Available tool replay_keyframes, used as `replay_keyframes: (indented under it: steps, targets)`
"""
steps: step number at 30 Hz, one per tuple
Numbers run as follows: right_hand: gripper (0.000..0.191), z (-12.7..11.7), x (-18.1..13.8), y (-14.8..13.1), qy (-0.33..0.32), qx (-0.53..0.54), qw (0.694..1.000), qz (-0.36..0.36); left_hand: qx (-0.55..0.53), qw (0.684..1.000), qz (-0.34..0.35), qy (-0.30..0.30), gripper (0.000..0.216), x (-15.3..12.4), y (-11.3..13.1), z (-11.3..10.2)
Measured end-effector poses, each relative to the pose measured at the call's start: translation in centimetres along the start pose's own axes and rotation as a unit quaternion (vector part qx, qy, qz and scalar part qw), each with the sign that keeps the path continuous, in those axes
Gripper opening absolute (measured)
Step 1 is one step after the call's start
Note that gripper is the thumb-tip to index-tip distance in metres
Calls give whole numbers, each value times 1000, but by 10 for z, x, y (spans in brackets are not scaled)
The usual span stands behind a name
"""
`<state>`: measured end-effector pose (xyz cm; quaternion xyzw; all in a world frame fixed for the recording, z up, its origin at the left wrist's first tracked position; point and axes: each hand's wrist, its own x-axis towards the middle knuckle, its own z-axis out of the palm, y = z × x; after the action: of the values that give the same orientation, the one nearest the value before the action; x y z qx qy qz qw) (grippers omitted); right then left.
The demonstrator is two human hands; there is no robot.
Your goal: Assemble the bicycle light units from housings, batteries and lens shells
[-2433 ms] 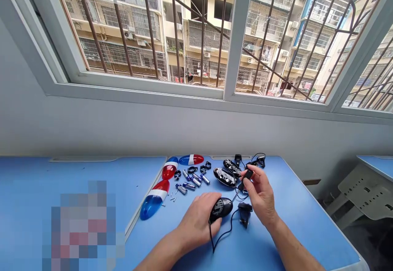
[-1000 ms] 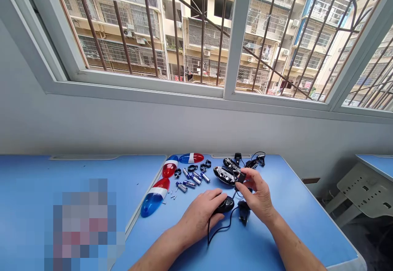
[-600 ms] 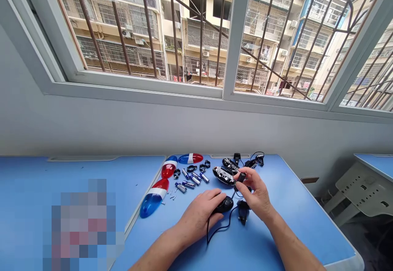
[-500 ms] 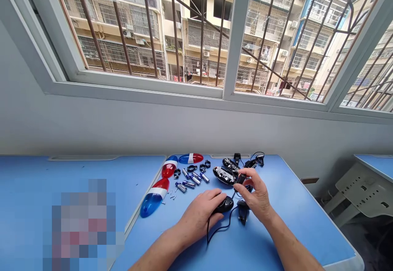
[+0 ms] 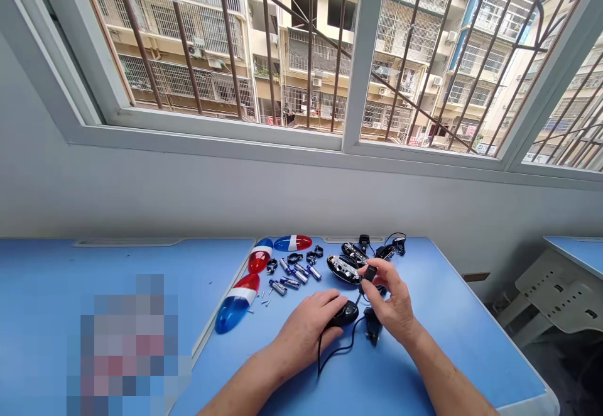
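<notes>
My left hand (image 5: 306, 329) is curled over a black oval light base (image 5: 346, 312) on the blue table (image 5: 424, 353), gripping it. A thin black cable (image 5: 335, 352) runs from that base toward me. My right hand (image 5: 392, 300) pinches a small black switch piece (image 5: 369, 273) on a wire just above the base. A small black clamp part (image 5: 373, 327) lies under my right wrist.
Behind my hands lie another black base with LEDs (image 5: 345, 268), several batteries (image 5: 296, 274), small screws (image 5: 264, 301), black rings (image 5: 296, 257) and red-white-blue light covers (image 5: 237, 304) (image 5: 293, 243). A second blue desk (image 5: 94, 290) adjoins on the left. A grey chair (image 5: 560, 296) stands at the right.
My right hand has drawn the small black switch piece closer to the base and slightly lower. My left hand has closed further over the black base.
</notes>
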<state>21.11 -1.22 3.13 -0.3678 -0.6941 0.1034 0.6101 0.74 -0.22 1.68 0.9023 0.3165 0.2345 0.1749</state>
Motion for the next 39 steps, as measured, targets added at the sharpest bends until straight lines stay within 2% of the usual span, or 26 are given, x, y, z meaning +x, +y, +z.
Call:
replay_keyframes:
  steps: [3, 7, 11, 15, 21, 25, 31, 36, 39]
  targets:
    - [28, 0, 2, -1, 20, -34, 999, -15, 5, 1000, -3, -8, 40, 1, 2, -1]
    - [25, -1, 3, -1, 39, -47, 998, 2, 11, 1000, -9, -18, 38, 3, 4, -2]
    - [32, 0, 1, 2, 22, -38, 999, 18, 11, 1000, -14, -23, 37, 3, 4, -2]
    - [37, 2, -2, 5, 22, -35, 999, -18, 9, 1000, -9, -19, 38, 2, 3, -2]
    - [30, 1, 1, 4, 23, -41, 997, -60, 18, 1000, -4, -17, 38, 2, 2, -1]
    - [26, 1, 2, 1, 18, -25, 999, -35, 27, 1000, 2, -11, 37, 2, 1, 0]
    - [34, 0, 0, 1, -18, -9, 999, -30, 24, 1000, 1, -14, 39, 1, 1, 0]
    - [29, 1, 1, -1, 17, -25, 998, -51, 23, 1000, -1, -16, 39, 2, 2, 0]
    - [21, 1, 2, -1, 40, -23, 998, -38, 26, 999, -4, -22, 39, 3, 2, -1]
